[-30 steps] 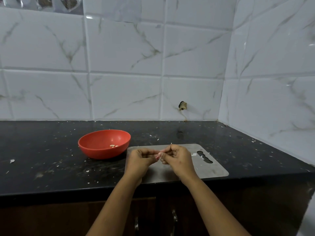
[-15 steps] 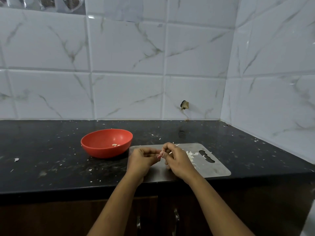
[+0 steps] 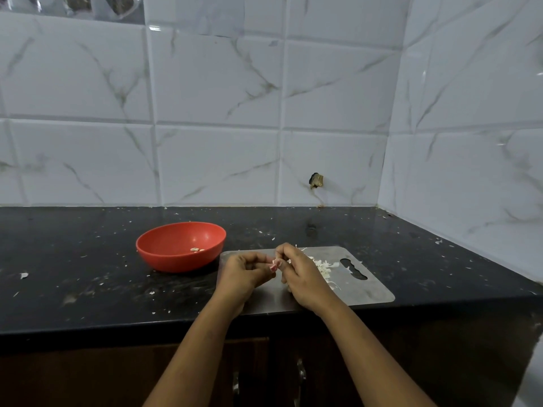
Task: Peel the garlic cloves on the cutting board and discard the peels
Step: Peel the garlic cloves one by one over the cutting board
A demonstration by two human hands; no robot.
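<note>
A steel cutting board lies at the counter's front edge. Above its left half my left hand and my right hand meet, fingers curled, pinching a small garlic clove between their fingertips; the clove is mostly hidden by the fingers. A heap of white garlic peels sits on the board just right of my right hand. Left of the board stands a red bowl holding a few peeled cloves.
The black counter is strewn with small peel scraps. White tiled walls close the back and the right side. Dark cabinet doors with handles are below the counter's front edge.
My hands stayed together at the clove with small finger shifts. My right hand turned slightly, uncovering more of the peel heap on the board.
</note>
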